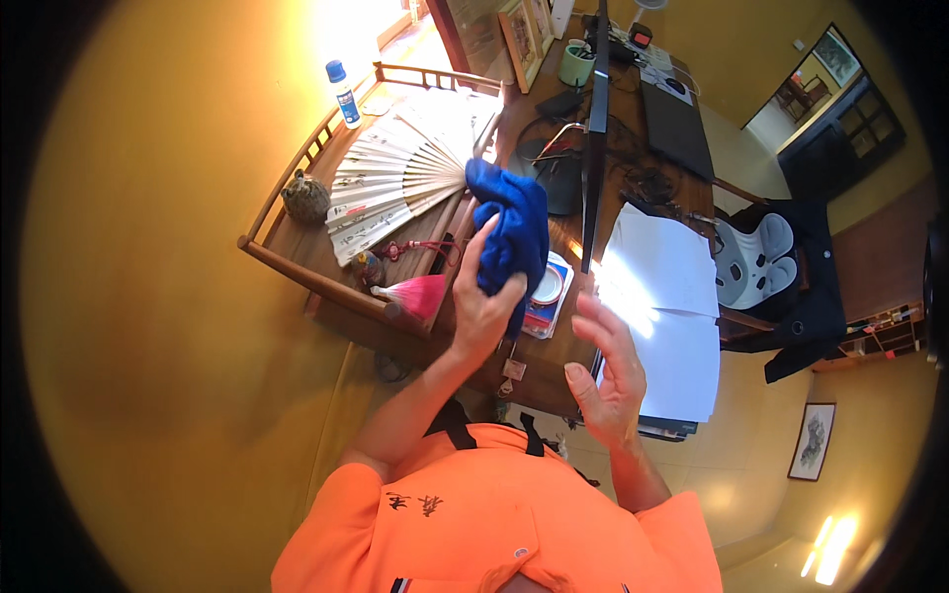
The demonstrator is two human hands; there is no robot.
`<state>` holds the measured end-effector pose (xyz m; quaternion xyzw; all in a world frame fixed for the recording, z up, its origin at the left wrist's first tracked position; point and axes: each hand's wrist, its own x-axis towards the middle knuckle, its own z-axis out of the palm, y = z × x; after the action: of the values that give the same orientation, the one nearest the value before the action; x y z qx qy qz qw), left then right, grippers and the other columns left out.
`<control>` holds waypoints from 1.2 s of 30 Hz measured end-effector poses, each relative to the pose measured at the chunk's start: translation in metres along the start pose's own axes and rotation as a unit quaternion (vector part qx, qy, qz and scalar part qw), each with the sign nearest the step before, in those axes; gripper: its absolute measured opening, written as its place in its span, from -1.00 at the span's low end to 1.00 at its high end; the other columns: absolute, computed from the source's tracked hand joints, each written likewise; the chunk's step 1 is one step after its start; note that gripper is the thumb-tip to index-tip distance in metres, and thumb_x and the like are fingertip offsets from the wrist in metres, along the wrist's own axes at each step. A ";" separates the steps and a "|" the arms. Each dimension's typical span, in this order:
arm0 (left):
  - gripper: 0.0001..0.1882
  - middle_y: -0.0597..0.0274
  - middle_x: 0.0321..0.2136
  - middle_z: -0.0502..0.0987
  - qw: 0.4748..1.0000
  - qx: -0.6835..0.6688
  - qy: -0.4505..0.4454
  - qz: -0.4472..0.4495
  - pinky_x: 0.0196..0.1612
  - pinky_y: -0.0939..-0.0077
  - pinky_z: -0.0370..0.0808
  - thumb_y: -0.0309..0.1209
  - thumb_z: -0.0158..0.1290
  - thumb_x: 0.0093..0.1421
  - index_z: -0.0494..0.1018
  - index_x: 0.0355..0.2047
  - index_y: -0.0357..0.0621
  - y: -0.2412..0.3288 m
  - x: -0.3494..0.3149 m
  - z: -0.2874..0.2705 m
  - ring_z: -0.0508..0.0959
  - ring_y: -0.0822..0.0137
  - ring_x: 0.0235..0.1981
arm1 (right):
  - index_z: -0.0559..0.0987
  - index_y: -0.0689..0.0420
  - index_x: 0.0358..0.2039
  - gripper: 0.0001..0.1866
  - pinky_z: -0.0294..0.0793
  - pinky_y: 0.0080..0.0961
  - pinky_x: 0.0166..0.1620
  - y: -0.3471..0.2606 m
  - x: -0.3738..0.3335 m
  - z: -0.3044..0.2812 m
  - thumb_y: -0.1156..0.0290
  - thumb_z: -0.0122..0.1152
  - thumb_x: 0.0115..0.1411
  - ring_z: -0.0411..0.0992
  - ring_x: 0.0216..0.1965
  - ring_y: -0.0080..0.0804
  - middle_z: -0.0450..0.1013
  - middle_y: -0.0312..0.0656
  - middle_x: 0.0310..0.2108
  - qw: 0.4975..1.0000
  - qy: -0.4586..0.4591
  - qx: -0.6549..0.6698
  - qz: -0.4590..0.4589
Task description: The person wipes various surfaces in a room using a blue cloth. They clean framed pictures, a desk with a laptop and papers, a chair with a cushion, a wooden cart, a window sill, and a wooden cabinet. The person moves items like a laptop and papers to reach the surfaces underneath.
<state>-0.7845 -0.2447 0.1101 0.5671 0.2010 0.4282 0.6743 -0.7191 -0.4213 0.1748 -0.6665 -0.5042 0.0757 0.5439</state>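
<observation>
A bunched blue cloth (514, 222) hangs in my left hand (481, 301), whose thumb and fingers close on its left and lower side. The cloth's upper end overlaps the narrow end of a spread white paper fan (405, 163) with dark brushed writing. My right hand (611, 371) is raised to the right of the cloth, fingers stretched out and nothing in it. Between the hands, partly behind the cloth, a round white-lidded thing on a blue and white package (546, 296) rests on the dark table.
The fan lies on a railed wooden stand (287, 259) with a blue-capped bottle (343, 94), a brownish ball (306, 198), a red cord ornament (405, 247) and a pink tassel (415, 295). A thin upright screen (595, 128), white papers (667, 296) and a dark laptop (677, 128) are on the table.
</observation>
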 end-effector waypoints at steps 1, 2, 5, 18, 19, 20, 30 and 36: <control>-0.36 0.12 0.01 0.46 1.000 0.013 -0.014 0.023 0.09 0.44 0.41 -0.63 0.05 0.04 0.29 0.21 -0.21 -0.009 0.015 0.008 0.48 0.33 -0.02 | 0.49 0.23 -0.01 -0.63 0.36 -0.40 0.11 0.002 -0.013 -0.003 0.52 0.16 0.13 0.38 0.09 -0.21 0.35 -0.04 0.14 0.999 0.014 0.005 0.040; -0.37 0.10 0.01 0.46 0.997 0.052 -0.015 0.048 0.09 0.42 0.41 -0.63 0.05 0.04 0.31 0.19 -0.19 -0.029 0.028 0.007 0.49 0.30 -0.02 | 0.50 0.24 -0.03 -0.65 0.41 -0.44 0.06 0.007 -0.026 -0.002 0.55 0.15 0.13 0.41 0.04 -0.24 0.37 -0.05 0.12 0.997 0.020 0.024 0.073; -0.40 0.07 0.01 0.48 0.995 0.086 0.015 0.046 0.12 0.38 0.39 -0.61 0.06 0.03 0.36 0.16 -0.13 -0.070 0.058 0.014 0.50 0.23 -0.01 | 0.53 0.28 -0.06 -0.68 0.48 -0.53 -0.06 0.021 -0.059 -0.006 0.61 0.10 0.14 0.44 -0.04 -0.36 0.41 -0.05 0.06 0.986 0.020 0.065 0.152; -0.59 0.28 -0.02 0.56 0.763 0.599 -0.244 0.023 0.14 0.39 0.40 -0.59 0.02 -0.21 0.68 -0.34 0.06 -0.170 0.144 0.004 0.49 0.13 0.02 | 0.54 0.31 -0.12 -0.76 0.54 -0.53 -0.08 0.053 -0.112 -0.031 0.65 0.04 0.21 0.49 -0.09 -0.40 0.49 -0.09 -0.08 0.961 0.049 0.068 0.263; -0.60 0.30 -0.04 0.57 0.775 0.582 -0.242 0.040 0.13 0.38 0.40 -0.59 0.02 -0.23 0.68 -0.37 0.06 -0.185 0.143 -0.004 0.49 0.13 0.03 | 0.54 0.31 -0.12 -0.76 0.54 -0.54 -0.08 0.054 -0.110 -0.031 0.65 0.04 0.21 0.50 -0.10 -0.42 0.50 -0.10 -0.10 0.960 0.048 0.073 0.265; -0.60 0.30 -0.04 0.57 0.779 0.569 -0.260 0.043 0.13 0.38 0.40 -0.59 0.02 -0.23 0.68 -0.38 0.06 -0.185 0.148 -0.007 0.49 0.13 0.02 | 0.55 0.31 -0.12 -0.76 0.54 -0.55 -0.09 0.055 -0.109 -0.031 0.65 0.03 0.21 0.50 -0.11 -0.43 0.50 -0.11 -0.11 0.959 0.050 0.076 0.268; -0.53 0.33 -0.04 0.57 0.753 0.552 -0.345 0.099 0.09 0.37 0.45 -0.63 0.04 -0.24 0.67 -0.29 0.09 -0.170 0.151 0.019 0.50 0.17 0.01 | 0.57 0.30 -0.14 -0.76 0.52 -0.60 -0.14 0.069 -0.096 -0.030 0.61 0.01 0.21 0.52 -0.18 -0.50 0.54 -0.16 -0.21 0.958 0.023 0.071 0.276; -0.61 -0.04 0.02 0.45 0.694 0.688 -0.159 0.140 0.09 0.12 0.45 -0.46 0.22 -0.10 0.52 -0.20 -0.28 -0.179 0.118 -0.005 0.40 -0.09 0.07 | 0.58 0.31 -0.17 -0.77 0.51 -0.61 -0.15 0.074 -0.099 -0.028 0.63 0.02 0.19 0.53 -0.20 -0.49 0.57 -0.16 -0.25 0.948 0.009 0.100 0.302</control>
<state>-0.6606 -0.1447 -0.0337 0.9539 0.2472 0.1627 0.0499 -0.7051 -0.5072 0.0825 -0.7306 -0.2644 0.2803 0.5637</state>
